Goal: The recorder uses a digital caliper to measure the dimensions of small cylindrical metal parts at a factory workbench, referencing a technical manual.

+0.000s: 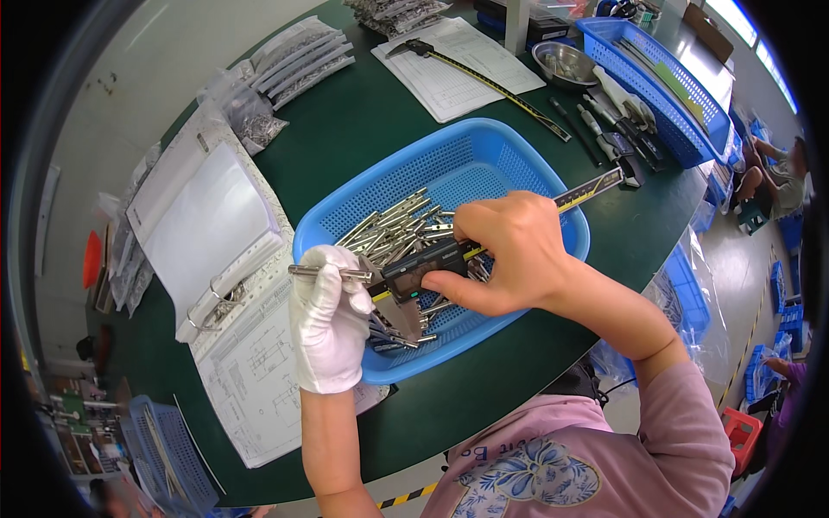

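My left hand [326,324], in a white glove, pinches a slim metal pin [328,273] that lies level across its fingertips. Bare and wrapped round a digital caliper [425,269], my right hand [511,255] has its thumb below the display. The caliper's jaws are at the right end of the pin; whether they touch it I cannot tell. Below both hands stands a blue perforated basket [363,194], with many similar metal pins [389,226] heaped inside. The caliper's beam sticks out past my right hand over the basket's right side.
An open ring binder [207,211] with drawings lies at left. Bagged parts [298,60] are stacked behind it. At the back are a second caliper [475,82] on papers [449,39], a metal bowl [563,65], measuring tools [609,129] and another blue basket [639,78]. People sit at far right.
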A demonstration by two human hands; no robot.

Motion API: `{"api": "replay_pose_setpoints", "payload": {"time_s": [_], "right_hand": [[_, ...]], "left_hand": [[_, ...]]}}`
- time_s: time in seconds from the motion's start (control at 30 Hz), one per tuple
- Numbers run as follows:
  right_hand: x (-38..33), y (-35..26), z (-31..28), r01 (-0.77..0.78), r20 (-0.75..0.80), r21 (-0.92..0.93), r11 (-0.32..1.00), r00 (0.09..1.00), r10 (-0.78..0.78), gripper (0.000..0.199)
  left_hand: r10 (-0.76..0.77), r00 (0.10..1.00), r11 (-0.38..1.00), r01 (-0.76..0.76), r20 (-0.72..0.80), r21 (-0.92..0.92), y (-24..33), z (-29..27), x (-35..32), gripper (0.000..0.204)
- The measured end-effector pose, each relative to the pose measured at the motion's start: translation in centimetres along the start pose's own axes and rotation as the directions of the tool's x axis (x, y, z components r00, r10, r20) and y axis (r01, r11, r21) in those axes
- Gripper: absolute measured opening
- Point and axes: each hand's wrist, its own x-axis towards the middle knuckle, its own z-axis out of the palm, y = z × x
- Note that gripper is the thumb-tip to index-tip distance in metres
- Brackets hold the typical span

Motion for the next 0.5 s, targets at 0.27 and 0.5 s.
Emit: {"api": "replay_pose_setpoints", "payload": {"time_s": [0.27, 0.5], "right_hand": [[0.1, -0.1, -0.22, 0.035, -0.083, -0.008, 0.999, 0.996, -0.036, 0.045], [0.0, 0.06, 0.32, -0.017, -0.046, 0.035, 0.999, 0.999, 0.018, 0.041]], "left_hand": [[0.049, 0.997, 0.988, -0.057, -0.058, -0.144, -0.09, -0.06, 0.56, 0.015], [0.006, 0.982, 0.983, -0.04, -0.19, -0.177, 0.09, -0.15, 0.74, 0.017]]}}
